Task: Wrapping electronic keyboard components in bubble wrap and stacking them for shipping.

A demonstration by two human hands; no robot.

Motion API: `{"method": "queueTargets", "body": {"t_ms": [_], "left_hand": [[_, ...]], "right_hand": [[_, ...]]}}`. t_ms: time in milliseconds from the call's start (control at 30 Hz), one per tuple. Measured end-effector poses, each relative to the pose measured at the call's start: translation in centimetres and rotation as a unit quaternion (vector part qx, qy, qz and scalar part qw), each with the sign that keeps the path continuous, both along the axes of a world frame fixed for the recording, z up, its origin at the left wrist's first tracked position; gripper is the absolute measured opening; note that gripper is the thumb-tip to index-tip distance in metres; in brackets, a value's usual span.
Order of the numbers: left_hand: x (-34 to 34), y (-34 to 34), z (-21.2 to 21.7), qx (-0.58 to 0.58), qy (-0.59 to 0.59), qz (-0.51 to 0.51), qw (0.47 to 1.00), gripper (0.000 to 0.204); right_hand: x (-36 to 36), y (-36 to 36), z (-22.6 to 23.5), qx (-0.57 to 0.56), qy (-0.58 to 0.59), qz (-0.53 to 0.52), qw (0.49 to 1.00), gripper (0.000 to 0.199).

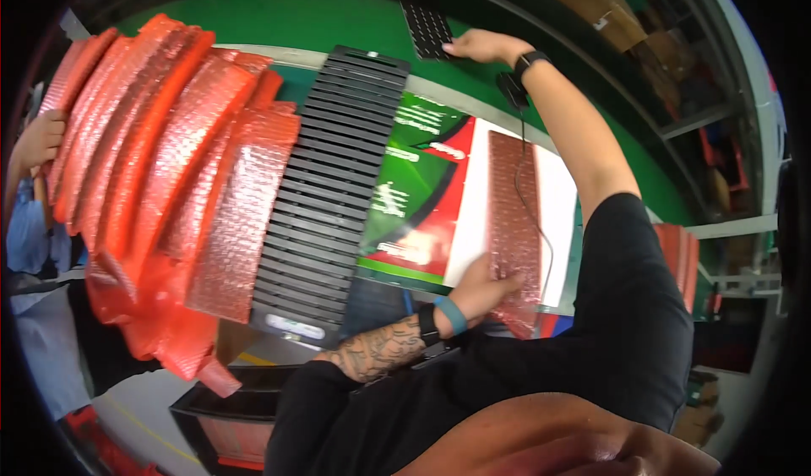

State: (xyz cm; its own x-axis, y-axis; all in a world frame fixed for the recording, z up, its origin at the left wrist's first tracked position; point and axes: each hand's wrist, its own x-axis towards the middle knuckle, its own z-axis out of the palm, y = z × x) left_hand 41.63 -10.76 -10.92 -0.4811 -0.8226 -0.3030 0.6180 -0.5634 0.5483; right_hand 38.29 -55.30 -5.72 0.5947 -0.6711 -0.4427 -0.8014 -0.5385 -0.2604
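Note:
My right hand [488, 47] reaches to the far side of the green bench and grips the near end of a black keyboard [427, 30] with rows of small pale marks. My left hand [483, 295] is closed at the lower end of a flat pink bubble-wrap bag [514, 197]; the fingertips are partly hidden. That bag lies on a white, green and red printed mat [418, 201]. Beside my right wrist sits a small black object [512, 89], its kind unclear. A thin dark cable [522, 172] runs across the bag.
Left of the mat lies a long black slotted rack [329, 193]. Beyond it leans a thick row of red bubble-wrap bags [160, 155], with another person's hand [40, 142] at its far left. Cardboard boxes [591, 7] stand on a shelf at the back right.

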Motion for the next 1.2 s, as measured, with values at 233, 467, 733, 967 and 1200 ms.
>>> {"method": "queueTargets", "body": {"t_ms": [233, 467, 733, 967, 1200], "left_hand": [[-0.7, 0.7, -0.9, -0.027, 0.007, 0.053, 0.998, 0.043], [-1.8, 0.9, -0.1, -0.041, -0.043, 0.063, 0.996, 0.051], [-1.5, 0.6, -1.7, -0.003, -0.005, 0.103, 0.995, 0.048], [-3.0, 1.4, -0.8, 0.01, 0.027, 0.155, 0.987, 0.046], [-4.1, 2.4, -0.7, -0.007, 0.004, 0.199, 0.98, 0.043]], "right_hand": [[-6.6, 3.3, -1.9, -0.185, -0.014, -0.254, 0.949, 0.065], [-10.7, 0.8, -1.0, -0.09, -0.238, -0.251, 0.934, 0.04], [-15.3, 25.0, 8.6, 0.046, -0.513, -0.279, 0.811, 0.033], [-17.0, 41.7, -1.3, 0.089, -0.562, -0.432, 0.7, 0.05], [-14.7, 44.5, -1.2, -0.04, -0.462, -0.453, 0.762, 0.06]]}}
